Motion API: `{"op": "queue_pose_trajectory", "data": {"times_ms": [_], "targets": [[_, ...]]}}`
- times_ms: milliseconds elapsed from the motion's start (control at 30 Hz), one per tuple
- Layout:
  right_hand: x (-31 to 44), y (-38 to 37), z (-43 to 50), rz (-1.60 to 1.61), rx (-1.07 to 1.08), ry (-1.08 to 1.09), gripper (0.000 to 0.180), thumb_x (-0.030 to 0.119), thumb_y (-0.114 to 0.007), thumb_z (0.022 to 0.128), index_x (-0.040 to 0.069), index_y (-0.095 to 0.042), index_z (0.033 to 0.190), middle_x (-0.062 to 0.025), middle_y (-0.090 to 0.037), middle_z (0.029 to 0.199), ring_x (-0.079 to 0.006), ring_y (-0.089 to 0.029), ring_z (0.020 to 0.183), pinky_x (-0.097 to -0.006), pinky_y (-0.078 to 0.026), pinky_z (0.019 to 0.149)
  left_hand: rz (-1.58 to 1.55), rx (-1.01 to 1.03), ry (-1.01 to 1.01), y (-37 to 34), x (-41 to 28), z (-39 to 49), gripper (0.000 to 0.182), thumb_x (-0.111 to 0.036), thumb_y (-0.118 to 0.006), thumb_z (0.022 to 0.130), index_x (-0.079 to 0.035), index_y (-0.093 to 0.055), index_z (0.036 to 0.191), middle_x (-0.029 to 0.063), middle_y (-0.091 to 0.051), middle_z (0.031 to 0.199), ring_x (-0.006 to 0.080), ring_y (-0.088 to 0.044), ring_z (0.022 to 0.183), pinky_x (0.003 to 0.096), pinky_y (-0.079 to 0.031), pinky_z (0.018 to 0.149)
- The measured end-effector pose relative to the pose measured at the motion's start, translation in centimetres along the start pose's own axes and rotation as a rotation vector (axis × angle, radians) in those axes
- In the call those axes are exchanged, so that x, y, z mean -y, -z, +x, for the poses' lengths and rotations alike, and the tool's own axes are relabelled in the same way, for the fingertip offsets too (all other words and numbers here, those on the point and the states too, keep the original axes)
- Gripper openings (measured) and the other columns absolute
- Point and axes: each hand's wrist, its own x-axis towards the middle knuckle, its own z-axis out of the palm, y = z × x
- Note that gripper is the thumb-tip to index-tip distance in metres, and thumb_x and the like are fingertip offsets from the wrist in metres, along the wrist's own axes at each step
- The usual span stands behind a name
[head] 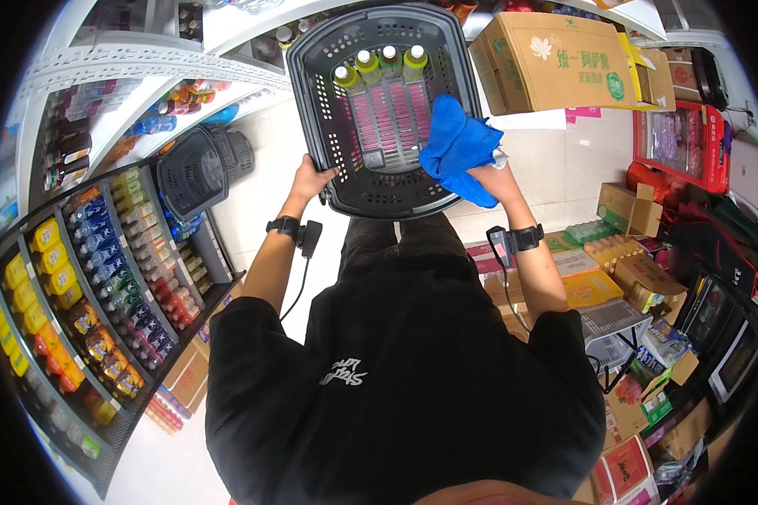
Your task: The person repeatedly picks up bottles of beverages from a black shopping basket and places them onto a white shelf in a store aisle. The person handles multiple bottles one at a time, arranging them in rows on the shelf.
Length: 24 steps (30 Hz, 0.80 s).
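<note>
A dark grey plastic shopping basket (347, 189) with perforated walls is in front of my body. Four bottles stand along its far inner side, among them a capped bottle of yellow-green drink (415, 63). My left hand (312, 178) grips the basket's left rim near the lower corner, thumb over the edge. At the right rim, my right hand (496, 180) holds a blue cloth (458, 142), which hangs partly into the basket and covers most of the fingers. A bit of white shows beside the cloth.
Bottle-filled display shelves (117, 252) stand at the left, with another dark basket (192, 170) beside them. White shelving (101, 57) runs along the upper left. A large cardboard carton (543, 63) is at the upper right. Cartons (644, 278) and a red-framed case (679, 145) line the right.
</note>
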Motion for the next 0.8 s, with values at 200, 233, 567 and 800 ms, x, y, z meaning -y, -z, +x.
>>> {"op": "queue_pose_trajectory", "data": {"times_ms": [200, 233, 567, 800], "targets": [[1.3, -0.1, 1.0, -0.001, -0.045, -0.014, 0.051, 0.005, -0.075, 0.075, -0.001, -0.059, 0.123, -0.0153, -0.068, 0.117, -0.0238, -0.065, 0.109, -0.0370, -0.051, 0.095, 0.379, -0.199, -0.004, 3.0, -5.2, -0.8, 0.074, -0.045, -0.080, 0.079, 0.004, -0.049, 0.124, 0.0197, -0.067, 0.098, 0.0284, -0.068, 0.089, 0.0378, -0.054, 0.079], [1.3, -0.1, 1.2, -0.002, -0.056, 0.006, 0.051, 0.004, -0.075, 0.075, -0.001, -0.059, 0.123, -0.0154, -0.068, 0.117, -0.0239, -0.065, 0.109, -0.0371, -0.051, 0.095, 0.393, -0.329, -0.131, 3.5, -6.4, -0.6, 0.070, -0.045, -0.079, 0.080, 0.002, -0.051, 0.123, 0.0187, -0.067, 0.098, 0.0296, -0.067, 0.089, 0.0392, -0.053, 0.079], [0.8, -0.7, 1.8, -0.029, -0.114, -0.056, 0.053, -0.001, -0.073, 0.068, -0.003, -0.060, 0.119, -0.0159, -0.068, 0.114, -0.0247, -0.065, 0.107, -0.0368, -0.049, 0.096, 0.772, -0.100, -0.368, -1.6, -16.4, 16.1, 0.046, -0.014, -0.058, 0.088, -0.005, -0.048, 0.132, 0.0235, -0.053, 0.133, 0.0393, -0.061, 0.112, 0.0439, -0.053, 0.092], [1.6, 0.0, 0.1, 0.014, -0.166, -0.056, 0.054, 0.008, -0.079, 0.074, 0.000, -0.059, 0.123, -0.0157, -0.067, 0.117, -0.0261, -0.064, 0.109, -0.0381, -0.049, 0.097, 0.895, -0.043, -0.246, -6.1, -15.0, 23.8, 0.044, -0.010, -0.046, 0.093, -0.007, -0.046, 0.138, 0.0229, -0.051, 0.136, 0.0402, -0.063, 0.111, 0.0447, -0.055, 0.088]]}}
